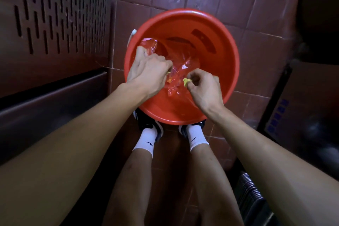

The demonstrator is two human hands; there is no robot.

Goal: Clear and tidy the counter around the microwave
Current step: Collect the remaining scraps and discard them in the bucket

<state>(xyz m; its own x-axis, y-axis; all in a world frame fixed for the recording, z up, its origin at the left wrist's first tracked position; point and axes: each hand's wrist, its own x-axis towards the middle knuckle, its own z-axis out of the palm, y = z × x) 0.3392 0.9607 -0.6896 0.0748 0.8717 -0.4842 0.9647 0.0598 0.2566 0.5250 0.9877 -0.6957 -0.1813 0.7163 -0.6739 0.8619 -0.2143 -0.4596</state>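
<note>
**Over the red bucket: both hands on a clear plastic wrapper**

Above the red bucket (211, 29), in the head view, a person stands looking straight down, with both bare forearms reaching in over its round, smooth, glossy plastic rim. The left hand (148, 71) is curled over the near-left part of the rim and grips a crinkled, transparent plastic wrapper (180, 69) that spreads across the bucket's inside, its creases catching the light. The right hand (203, 86), at the near-right of the bucket, has its fingers curled and pinches a small yellow-green scrap (185, 81) at the wrapper's edge. A white handle piece (132, 35) shows at the bucket's left rim.

Just below the bucket are two feet in white ribbed socks (146, 139) and dark shoes, partly under its near edge. The bucket stands on a floor of square reddish-brown tiles (256, 57). To the left of the bucket rises a dark metal panel (58, 11) punched with rows of narrow vertical slots.
</note>
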